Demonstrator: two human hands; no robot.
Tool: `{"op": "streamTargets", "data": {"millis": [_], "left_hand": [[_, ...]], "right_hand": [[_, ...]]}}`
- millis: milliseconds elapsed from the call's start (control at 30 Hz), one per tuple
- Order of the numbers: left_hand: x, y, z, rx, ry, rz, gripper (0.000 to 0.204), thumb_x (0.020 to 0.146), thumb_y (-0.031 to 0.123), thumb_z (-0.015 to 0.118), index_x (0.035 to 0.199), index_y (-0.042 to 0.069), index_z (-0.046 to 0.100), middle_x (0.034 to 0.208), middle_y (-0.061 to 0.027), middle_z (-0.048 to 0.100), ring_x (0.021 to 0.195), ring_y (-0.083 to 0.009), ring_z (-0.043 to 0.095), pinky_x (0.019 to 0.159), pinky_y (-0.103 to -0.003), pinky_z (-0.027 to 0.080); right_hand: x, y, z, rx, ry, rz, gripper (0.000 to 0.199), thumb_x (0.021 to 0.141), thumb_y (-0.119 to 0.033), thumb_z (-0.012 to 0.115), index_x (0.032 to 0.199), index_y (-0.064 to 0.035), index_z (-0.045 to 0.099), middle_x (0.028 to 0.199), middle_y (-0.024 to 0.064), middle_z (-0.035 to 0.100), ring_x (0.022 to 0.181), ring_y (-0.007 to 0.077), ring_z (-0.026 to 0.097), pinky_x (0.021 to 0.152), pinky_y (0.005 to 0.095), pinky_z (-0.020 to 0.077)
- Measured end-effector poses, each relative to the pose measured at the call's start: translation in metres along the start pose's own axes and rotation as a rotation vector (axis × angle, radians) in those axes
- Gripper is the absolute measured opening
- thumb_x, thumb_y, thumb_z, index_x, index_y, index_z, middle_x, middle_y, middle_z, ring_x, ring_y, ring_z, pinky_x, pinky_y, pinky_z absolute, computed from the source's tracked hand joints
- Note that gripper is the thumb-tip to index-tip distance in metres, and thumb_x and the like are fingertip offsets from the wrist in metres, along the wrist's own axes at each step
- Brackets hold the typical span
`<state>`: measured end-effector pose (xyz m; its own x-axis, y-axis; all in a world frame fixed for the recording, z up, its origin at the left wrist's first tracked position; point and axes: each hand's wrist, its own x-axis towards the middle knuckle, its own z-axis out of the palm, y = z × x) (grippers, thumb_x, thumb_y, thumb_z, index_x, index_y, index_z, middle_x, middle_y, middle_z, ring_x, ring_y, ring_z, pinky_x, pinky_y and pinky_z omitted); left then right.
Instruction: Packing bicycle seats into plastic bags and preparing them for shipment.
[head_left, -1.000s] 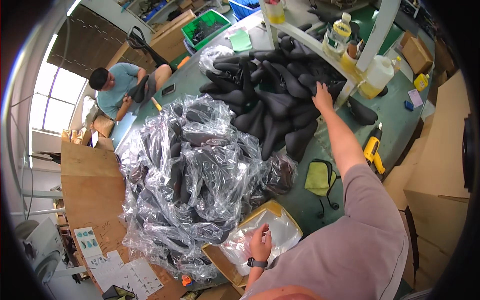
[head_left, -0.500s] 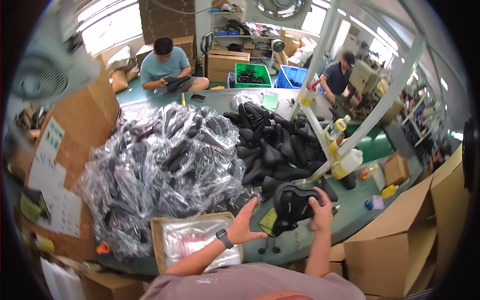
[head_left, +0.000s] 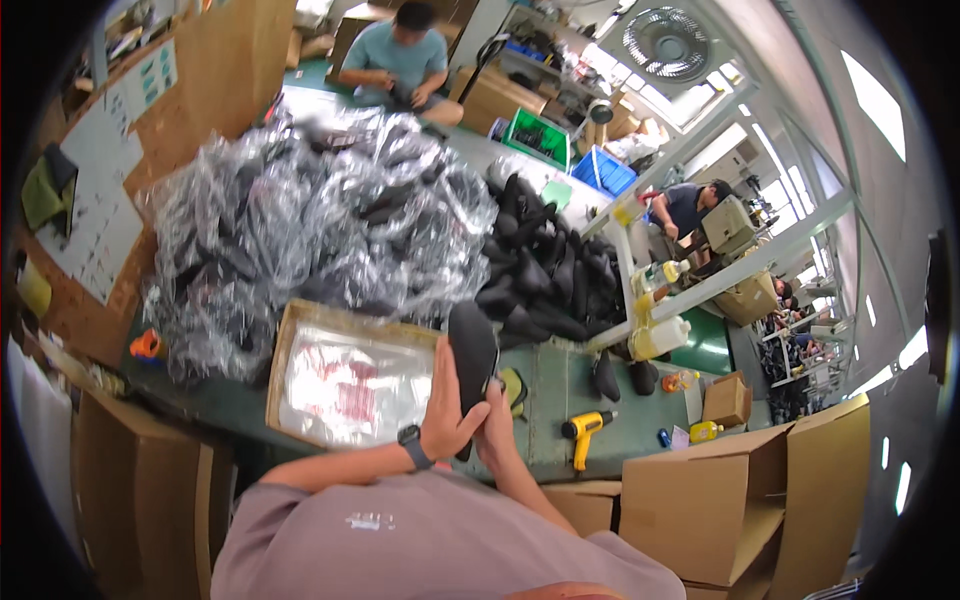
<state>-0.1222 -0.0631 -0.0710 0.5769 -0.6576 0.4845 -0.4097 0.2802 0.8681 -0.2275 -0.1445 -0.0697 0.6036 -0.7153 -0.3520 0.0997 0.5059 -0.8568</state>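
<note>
"Where's the black saddle [head_left: 472, 350]?"

"Just right of the shallow carton [head_left: 276, 385], gripped between the two hands."

"Which way does it point?"

"It's nearly upright in the view: the long axis runs away from the wearer's chest, and a rounded end points past the carton's far edge. I can't tell whether that end is the nose or the tail."

"And the hands?"

"The left hand [head_left: 447, 408] lies along the saddle's carton side, fingers straight and together, palm pressed to it. The right hand [head_left: 494, 425] has hold of the opposite side, fingers bent and partly hidden."

"What's around them?"

"Clear bags [head_left: 345, 385] fill the carton. Right of it, behind the right hand, is a green cloth [head_left: 515, 390]; farther right on the worktop [head_left: 545, 440] lies a yellow heat gun [head_left: 583, 430]. Beyond the carton rises a heap of plastic-wrapped saddles [head_left: 320, 220], and beyond it to the right, a pile of bare black saddles [head_left: 550, 280]."

"Left of it?"

"An orange tape dispenser [head_left: 147, 345]."
</note>
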Motion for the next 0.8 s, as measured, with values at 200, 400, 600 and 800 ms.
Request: {"op": "streamTargets", "data": {"millis": [200,400,600,800], "left_hand": [[0.038,0.029,-0.039,0.309,-0.338,0.305,0.096,0.098,0.059,0.069,0.164,-0.007,0.047,0.179,-0.0277,0.033,0.169,-0.0484,0.025,0.135,-0.064,0.017],[0.109,-0.127,-0.085,0.469,0.095,0.110,0.056,0.107,0.048,0.063,0.137,0.002,0.071,0.130,-0.0256,0.074,0.121,-0.0455,0.069,0.105,-0.056,0.054],[0.012,-0.258,-0.058,0.619,-0.419,-0.486,0.046,0.108,0.050,0.063,0.117,0.008,0.077,0.101,-0.0212,0.080,0.098,-0.0476,0.076,0.089,-0.059,0.059],[-0.130,-0.320,-0.007,0.707,-0.478,-0.588,0.035,0.100,0.038,0.077,0.110,0.004,0.077,0.111,-0.0246,0.077,0.113,-0.0431,0.073,0.096,-0.054,0.059]], "right_hand": [[-0.034,0.011,0.018,-0.002,0.187,0.361,0.074,0.117,-0.066,0.041,0.168,-0.0121,0.043,0.152,0.0091,0.065,0.133,0.0226,0.069,0.101,0.0408,0.0621],[-0.068,0.003,0.030,0.347,-0.303,0.684,0.102,0.104,-0.092,0.028,0.141,-0.0021,0.059,0.070,0.0098,0.053,0.051,0.0191,0.044,0.046,0.0316,0.0405],[-0.074,0.013,0.012,0.635,-0.619,0.532,0.119,0.101,-0.096,0.029,0.174,-0.0015,0.029,0.073,0.0097,0.054,0.052,0.0163,0.047,0.044,0.0299,0.0436],[-0.087,0.008,0.002,0.904,-0.570,0.603,0.124,0.099,-0.098,0.030,0.176,-0.0010,0.024,0.073,0.0095,0.054,0.053,0.0173,0.050,0.042,0.0301,0.0452]]}}
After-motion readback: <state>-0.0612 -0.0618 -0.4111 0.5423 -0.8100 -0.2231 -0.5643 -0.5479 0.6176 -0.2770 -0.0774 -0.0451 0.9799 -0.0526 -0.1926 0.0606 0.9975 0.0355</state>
